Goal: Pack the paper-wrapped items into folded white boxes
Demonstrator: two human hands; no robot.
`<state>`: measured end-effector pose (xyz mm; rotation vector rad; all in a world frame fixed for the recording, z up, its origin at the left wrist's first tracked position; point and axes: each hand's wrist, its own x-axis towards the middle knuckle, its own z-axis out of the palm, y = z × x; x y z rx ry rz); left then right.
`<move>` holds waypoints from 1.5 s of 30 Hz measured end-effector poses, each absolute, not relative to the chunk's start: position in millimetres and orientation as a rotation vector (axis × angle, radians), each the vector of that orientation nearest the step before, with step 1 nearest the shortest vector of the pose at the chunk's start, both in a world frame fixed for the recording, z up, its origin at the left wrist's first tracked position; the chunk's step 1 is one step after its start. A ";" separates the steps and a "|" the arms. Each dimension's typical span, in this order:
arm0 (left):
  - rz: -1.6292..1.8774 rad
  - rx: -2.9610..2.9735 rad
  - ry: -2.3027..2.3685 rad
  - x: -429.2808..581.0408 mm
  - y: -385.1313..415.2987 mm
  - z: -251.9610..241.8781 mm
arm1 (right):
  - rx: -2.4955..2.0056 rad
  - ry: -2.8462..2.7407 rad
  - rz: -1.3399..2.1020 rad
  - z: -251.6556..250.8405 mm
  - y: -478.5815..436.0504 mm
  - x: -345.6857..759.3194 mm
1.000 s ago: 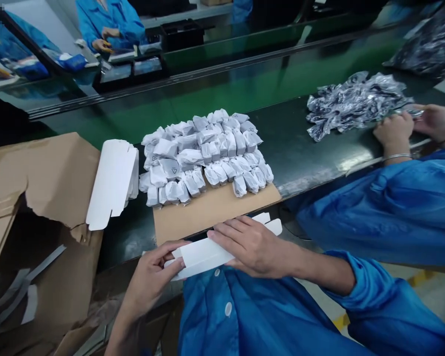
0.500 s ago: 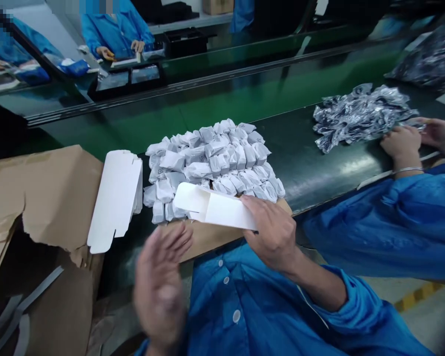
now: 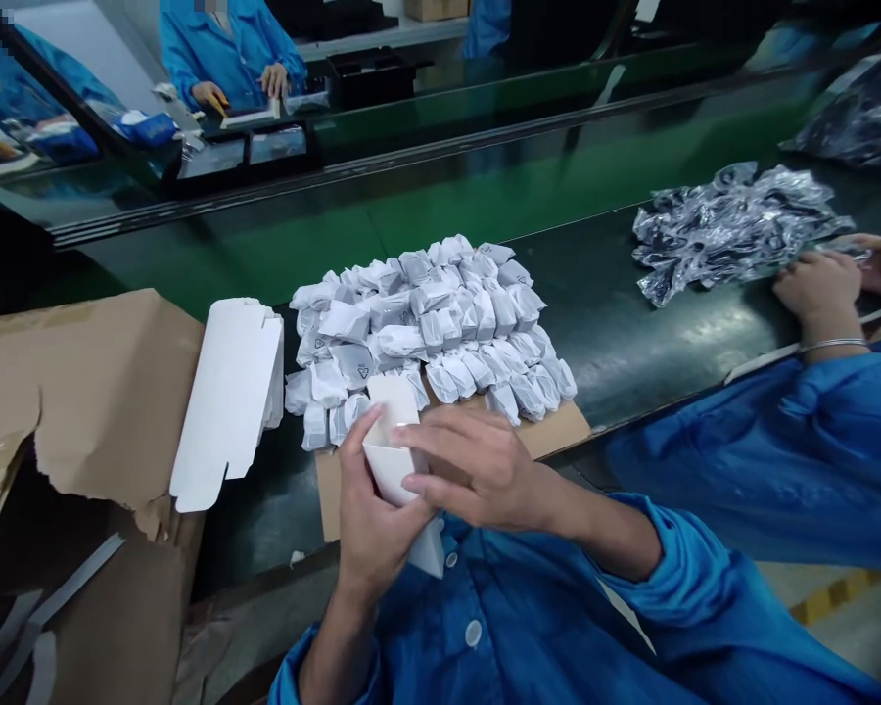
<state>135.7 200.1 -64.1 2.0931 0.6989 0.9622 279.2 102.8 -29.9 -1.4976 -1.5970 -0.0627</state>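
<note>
Held near the chest, upright: white carton (image 3: pixel 389 436). Left hand (image 3: pixel 371 524) curled around its lower part, fingers closed on it. Right hand (image 3: pixel 477 470) gripping its side, fingers bent. Just beyond, on cardboard sheet (image 3: pixel 554 436): pile of white packets (image 3: pixel 426 323). Left of pile: flat carton stack (image 3: pixel 227 401).

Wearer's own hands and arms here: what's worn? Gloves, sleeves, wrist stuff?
No gloves: left hand and right hand are bare, no ring or watch visible. Bright blue work coat, white buttons down the front. The right sleeve is bunched up on the forearm; left sleeve shows only at the bottom edge. The metal bangle at far right is a co-worker's.
</note>
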 end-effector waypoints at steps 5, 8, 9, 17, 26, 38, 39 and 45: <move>0.943 2.247 0.496 130.6 210.0 -63.3 | -1.380 -1.521 0.260 -36.7 104.6 281.8; 0.894 2.260 0.471 132.8 212.4 -59.6 | -1.393 -1.152 0.308 -29.1 100.7 288.8; 0.876 2.268 0.469 134.2 211.8 -58.5 | -1.398 -0.999 0.356 -25.8 101.4 292.4; 0.814 2.397 0.548 139.1 201.3 -60.8 | -1.344 -0.943 0.995 -17.8 114.1 296.7; 0.875 2.280 0.616 129.7 194.0 -68.9 | -1.444 -1.138 0.695 -22.7 110.2 282.8; 0.643 2.483 0.730 123.7 194.1 -67.7 | -1.377 -1.411 0.325 -43.0 107.6 268.2; 0.635 2.483 0.745 122.9 192.4 -67.2 | -1.356 -1.414 0.270 -47.2 107.7 264.3; 0.744 2.371 0.791 116.2 189.2 -70.8 | -1.354 -1.415 0.145 -61.0 107.6 250.6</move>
